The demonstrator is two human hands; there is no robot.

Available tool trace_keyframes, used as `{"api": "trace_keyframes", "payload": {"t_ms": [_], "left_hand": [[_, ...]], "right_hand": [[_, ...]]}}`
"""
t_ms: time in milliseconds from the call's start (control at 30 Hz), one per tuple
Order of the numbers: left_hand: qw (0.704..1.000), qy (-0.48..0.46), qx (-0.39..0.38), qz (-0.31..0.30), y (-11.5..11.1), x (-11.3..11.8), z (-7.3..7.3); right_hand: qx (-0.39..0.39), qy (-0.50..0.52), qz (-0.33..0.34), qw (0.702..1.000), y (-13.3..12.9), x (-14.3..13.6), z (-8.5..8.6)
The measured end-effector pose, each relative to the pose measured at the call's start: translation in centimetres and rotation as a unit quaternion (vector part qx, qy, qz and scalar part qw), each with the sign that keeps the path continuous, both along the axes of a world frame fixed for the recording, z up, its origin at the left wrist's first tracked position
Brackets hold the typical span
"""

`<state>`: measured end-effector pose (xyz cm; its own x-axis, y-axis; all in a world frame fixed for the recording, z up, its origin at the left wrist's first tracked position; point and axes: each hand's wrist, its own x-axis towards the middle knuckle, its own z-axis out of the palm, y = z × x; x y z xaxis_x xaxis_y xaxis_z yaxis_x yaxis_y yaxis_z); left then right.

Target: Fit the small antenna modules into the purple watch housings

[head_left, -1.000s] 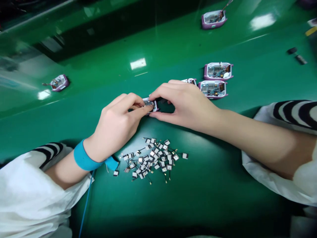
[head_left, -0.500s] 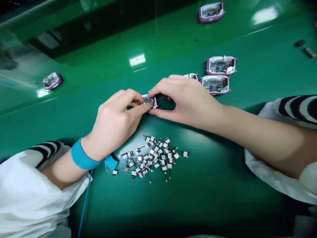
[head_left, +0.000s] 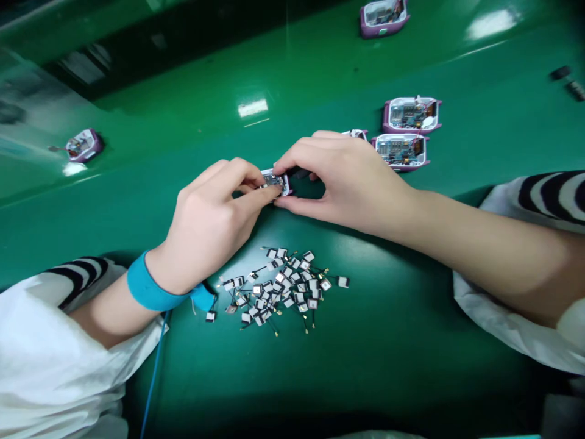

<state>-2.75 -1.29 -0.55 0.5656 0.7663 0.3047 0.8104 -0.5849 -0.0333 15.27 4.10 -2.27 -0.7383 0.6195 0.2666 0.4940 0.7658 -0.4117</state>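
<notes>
Purple upper casing (head_left: 384, 19) and left-hand casing (head_left: 83, 146) have slid leftward in view over the last second, while the things on the right drift up and rightward; the hands keep nearly the same pose.

Nearest are the white left sleeve (head_left: 59, 360) and right sleeve (head_left: 498, 317), with a blue cord (head_left: 154, 369) running down from the teal wristband (head_left: 153, 286) on the left wrist. On the green desk (head_left: 365, 347) lies a loose pile of small square parts (head_left: 298, 297), most with short dark leads, some ending in gold-coloured tips.

Just beyond the pile, the held casing (head_left: 270, 178) sits between the two hands, its circuit board showing. The right hand (head_left: 356, 177) pinches its right end, thumb on the near edge and a fingertip on the far one. The left hand (head_left: 212, 210) has its fingers bunched at the left end, one digit laid over the open inside; I cannot tell whether its grip closes on the casing or on something small within.

The step in hand looks like fine fitting work inside the casing. As I judge it, the next move calls for a steady right grip and light fingertip pressure.

Farther on, a half-hidden casing (head_left: 357, 134) peeks past the right hand, beside a front casing (head_left: 402, 151) and a rear casing (head_left: 412, 114).
</notes>
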Motion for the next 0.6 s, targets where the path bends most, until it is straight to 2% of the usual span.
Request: {"api": "trace_keyframes", "payload": {"t_ms": [600], "left_hand": [[1.000, -0.002, 0.008, 0.007, -0.02, 0.02, -0.07]], "right_hand": [[-0.001, -0.011, -0.004, 1.000, -0.03, -0.07, 0.10]]}}
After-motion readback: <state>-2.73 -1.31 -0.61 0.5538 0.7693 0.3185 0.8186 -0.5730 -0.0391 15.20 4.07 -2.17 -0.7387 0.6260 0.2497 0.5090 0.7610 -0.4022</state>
